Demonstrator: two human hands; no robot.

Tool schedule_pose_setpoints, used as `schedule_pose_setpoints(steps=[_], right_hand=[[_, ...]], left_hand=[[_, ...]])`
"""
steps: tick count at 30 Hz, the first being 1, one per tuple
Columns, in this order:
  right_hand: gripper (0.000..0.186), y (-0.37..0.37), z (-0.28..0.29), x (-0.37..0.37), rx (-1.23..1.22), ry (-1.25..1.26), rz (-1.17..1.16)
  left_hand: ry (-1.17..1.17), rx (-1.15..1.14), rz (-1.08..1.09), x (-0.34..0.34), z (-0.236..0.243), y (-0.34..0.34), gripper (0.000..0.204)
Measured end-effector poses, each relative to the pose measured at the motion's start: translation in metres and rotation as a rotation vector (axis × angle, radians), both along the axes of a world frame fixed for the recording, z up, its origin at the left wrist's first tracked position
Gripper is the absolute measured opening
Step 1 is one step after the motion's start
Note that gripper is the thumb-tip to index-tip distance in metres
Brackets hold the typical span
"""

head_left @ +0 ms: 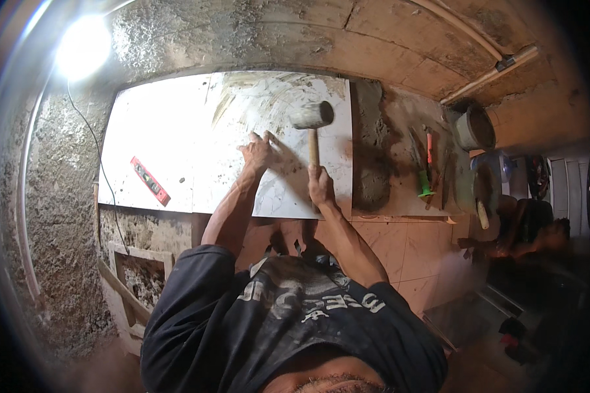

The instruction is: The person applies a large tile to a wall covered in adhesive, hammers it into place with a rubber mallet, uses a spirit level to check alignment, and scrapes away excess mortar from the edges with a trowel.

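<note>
Evidently, the rubber mallet [313, 131] is over the right-hand marbled tile [282, 194], its stubby cylindrical head dusty pale with a darker end face. The right hand [320, 186] is wrapped firmly around the lower end of its smooth wooden handle, a hold that probably gives the head more reach. The left hand [255, 152] grips nothing; its fingers are spread apart at the tile's middle, perhaps for steadiness or feel, though I cannot tell whether they press. Brown, sweeping smears streak this glossy white slab. It meets a second tile [160, 121], where a red spirit level [149, 181] lies aslant, presumably parked within reach. Rightward spreads wet, lumpy grey mortar [370, 154], then a green-handled tool [425, 185] and a round bucket [476, 128]. A glaring lamp [84, 47] hangs before the rough wall [62, 190], likely placed to light the slabs.
</note>
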State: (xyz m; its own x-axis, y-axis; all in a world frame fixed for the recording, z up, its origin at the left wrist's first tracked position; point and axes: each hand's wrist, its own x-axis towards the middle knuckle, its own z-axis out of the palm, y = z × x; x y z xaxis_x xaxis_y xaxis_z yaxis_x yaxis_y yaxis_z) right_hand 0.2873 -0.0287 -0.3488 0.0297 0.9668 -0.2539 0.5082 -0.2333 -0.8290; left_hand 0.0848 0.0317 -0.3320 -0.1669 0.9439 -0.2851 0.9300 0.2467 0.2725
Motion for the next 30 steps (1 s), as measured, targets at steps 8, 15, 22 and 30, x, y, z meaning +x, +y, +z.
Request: schedule_pose_setpoints(steps=[8, 15, 22, 30], right_hand=[[0.053, -0.041, 0.016, 0.039, -0.065, 0.246, -0.175], [0.056, -0.062, 0.014, 0.04, 0.066, -0.101, -0.067], [0.058, -0.067, -0.018, 0.015, -0.03, 0.052, -0.024], [0.055, -0.072, 0.0, 0.001, -0.053, -0.018, 0.105]], left_hand=[[-0.066, 0.021, 0.01, -0.004, -0.008, 0.008, 0.064], [-0.006, 0.006, -0.037, -0.008, -0.011, 0.006, 0.06], [0.026, -0.011, -0.16, -0.028, -0.007, 0.012, 0.056], [0.051, -0.021, -0.149, -0.03, -0.007, 0.008, 0.038]])
